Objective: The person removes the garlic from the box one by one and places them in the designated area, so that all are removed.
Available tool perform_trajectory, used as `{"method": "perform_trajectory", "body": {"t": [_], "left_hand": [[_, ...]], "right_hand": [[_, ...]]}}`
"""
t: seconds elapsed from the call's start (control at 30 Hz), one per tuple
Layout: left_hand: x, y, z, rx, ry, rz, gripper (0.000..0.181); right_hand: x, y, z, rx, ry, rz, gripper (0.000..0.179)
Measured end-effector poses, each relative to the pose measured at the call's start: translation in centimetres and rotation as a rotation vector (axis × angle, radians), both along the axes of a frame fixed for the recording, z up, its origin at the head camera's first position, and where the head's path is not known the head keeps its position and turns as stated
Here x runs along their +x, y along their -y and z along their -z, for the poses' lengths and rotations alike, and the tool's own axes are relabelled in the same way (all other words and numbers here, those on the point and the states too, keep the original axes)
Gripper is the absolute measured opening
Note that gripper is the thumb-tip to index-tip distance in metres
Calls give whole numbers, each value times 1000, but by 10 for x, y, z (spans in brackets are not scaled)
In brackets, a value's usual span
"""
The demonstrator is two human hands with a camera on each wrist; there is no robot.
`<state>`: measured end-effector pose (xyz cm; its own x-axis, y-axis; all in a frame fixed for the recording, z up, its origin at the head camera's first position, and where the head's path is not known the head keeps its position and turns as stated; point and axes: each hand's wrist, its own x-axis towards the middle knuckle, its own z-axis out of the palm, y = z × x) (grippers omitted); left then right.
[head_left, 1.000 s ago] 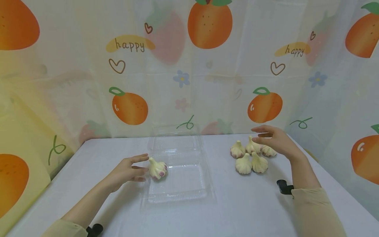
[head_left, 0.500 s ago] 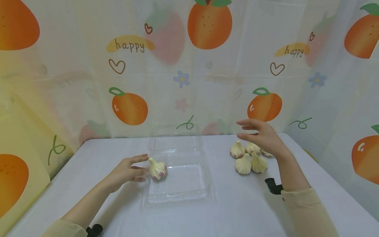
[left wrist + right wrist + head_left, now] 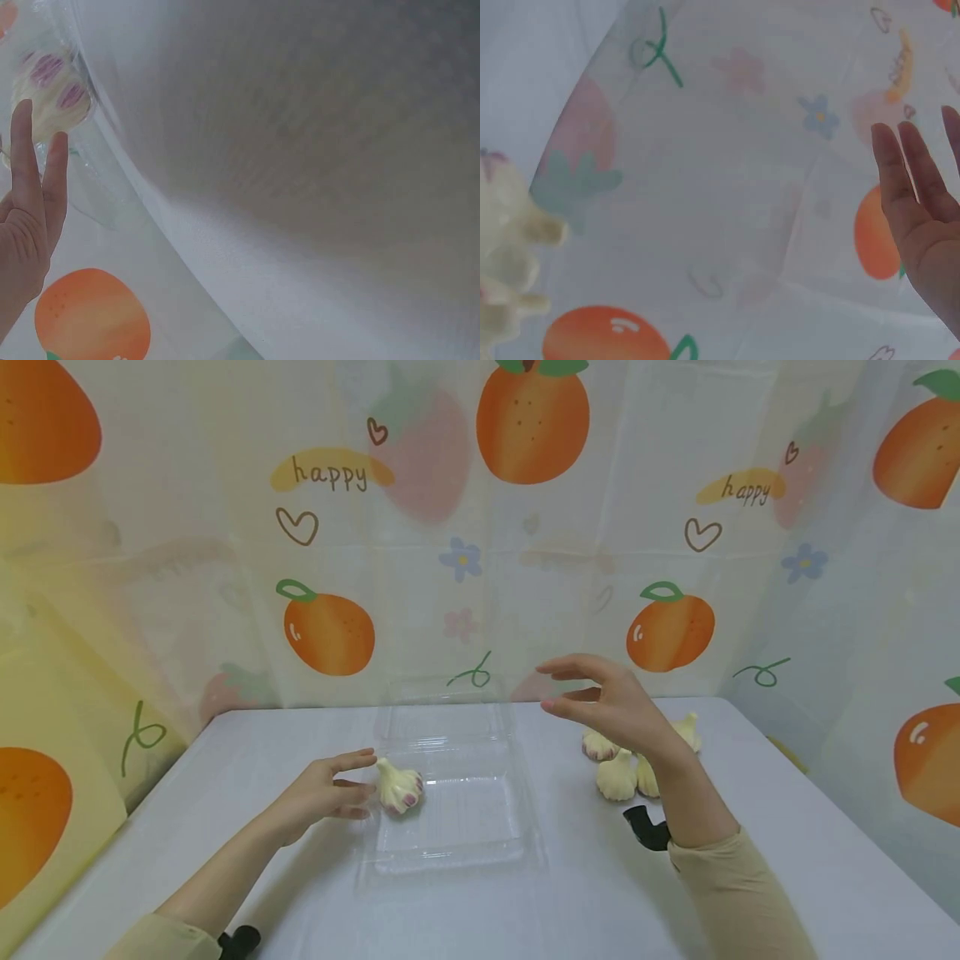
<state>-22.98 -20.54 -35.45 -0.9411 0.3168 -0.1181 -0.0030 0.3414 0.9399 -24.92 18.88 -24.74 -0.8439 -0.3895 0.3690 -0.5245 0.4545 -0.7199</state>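
Observation:
A garlic bulb [image 3: 400, 787] with purple patches lies in the left side of a clear plastic box [image 3: 480, 814]. My left hand [image 3: 322, 797] is at the box's left edge, its spread fingertips right at the bulb. The left wrist view shows two straight fingers of the left hand [image 3: 34, 191] overlapping the garlic bulb [image 3: 56, 94]. Raised above the table, my right hand [image 3: 611, 702] has extended fingers and nothing in its grasp. Several more garlic bulbs [image 3: 617, 777] sit on the right, partly hidden behind the right hand and forearm; some garlic bulbs [image 3: 506, 217] show in the right wrist view.
The box's clear lid [image 3: 442, 718] stands raised at its back. White cloth covers the table [image 3: 585, 893], and a fruit-patterned curtain [image 3: 540, 568] hangs behind it. Dark camera mounts [image 3: 647, 828] are on both wrists.
My right hand has moved left, away from above the garlic bulbs toward the box. The left hand and the bulb in the box have kept their places.

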Motion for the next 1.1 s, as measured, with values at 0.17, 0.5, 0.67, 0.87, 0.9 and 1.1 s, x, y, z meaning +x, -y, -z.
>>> {"method": "perform_trajectory", "body": {"t": [0.17,0.5,0.67,0.87,0.9,1.1], "left_hand": [[-1,1,1,0,-1,1,67],[-2,1,3,3,-1,0,67],[-2,1,3,4,-4,-1,67],[-1,-1,2,-2,-3,-8,65],[-1,-1,2,-4,-2,-8,65],[-2,1,2,-9,2,-8,65]], "right_hand": [[-1,22,-2,-35,-2,-61,40],[-19,68,-5,-18,9,-179,36],[-30,91,-4,-3,47,-220,37],[-47,116,7,-41,108,-279,33],[-49,120,9,-46,116,-288,32],[-61,137,24,-25,135,-329,32]]}}
